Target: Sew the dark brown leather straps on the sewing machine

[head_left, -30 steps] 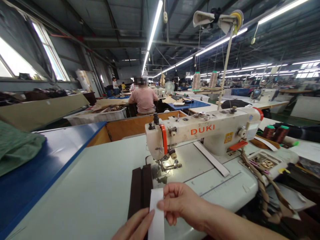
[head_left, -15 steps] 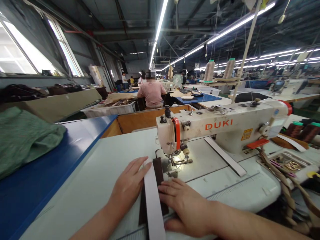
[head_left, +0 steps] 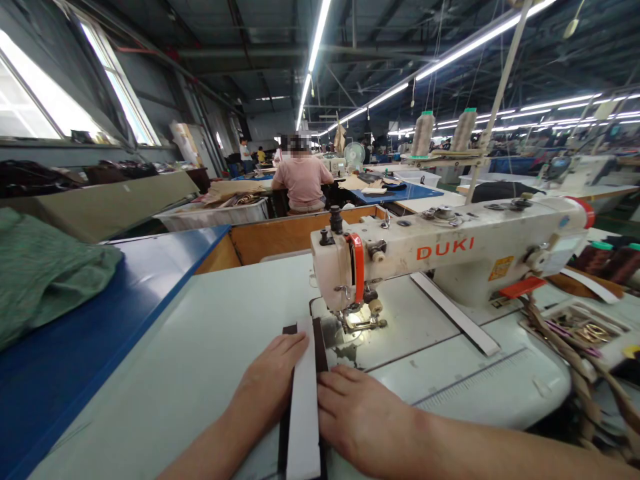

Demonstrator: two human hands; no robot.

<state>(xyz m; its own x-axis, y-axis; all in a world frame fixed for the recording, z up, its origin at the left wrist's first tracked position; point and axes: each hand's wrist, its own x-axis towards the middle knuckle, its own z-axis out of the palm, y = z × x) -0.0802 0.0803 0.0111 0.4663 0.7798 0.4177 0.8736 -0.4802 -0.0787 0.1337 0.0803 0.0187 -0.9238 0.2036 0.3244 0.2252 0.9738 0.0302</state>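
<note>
A white strip [head_left: 303, 407] lies lengthwise on a dark brown strip [head_left: 319, 343] on the pale sewing table [head_left: 190, 347], just left of the needle of a cream DUKI sewing machine [head_left: 440, 257]. My left hand [head_left: 267, 383] lies flat along the strips' left side, fingers stretched towards the machine. On the right side my right hand [head_left: 360, 417] presses flat, its fingers touching the white strip's edge. Both hands are open and grip nothing.
A blue-topped bench [head_left: 90, 333] with green cloth [head_left: 45, 273] stands at the left. Another white strip [head_left: 455, 313] lies by the machine base. Thread cones [head_left: 423, 133] stand behind, and a parts tray [head_left: 575, 323] and braided cord [head_left: 565, 353] at right. A person in pink [head_left: 303, 183] sits ahead.
The right hand has let go of its pinch on the white strip. Both hands have laid the strip on the dark one and now lie flat beside it, a little closer to me.
</note>
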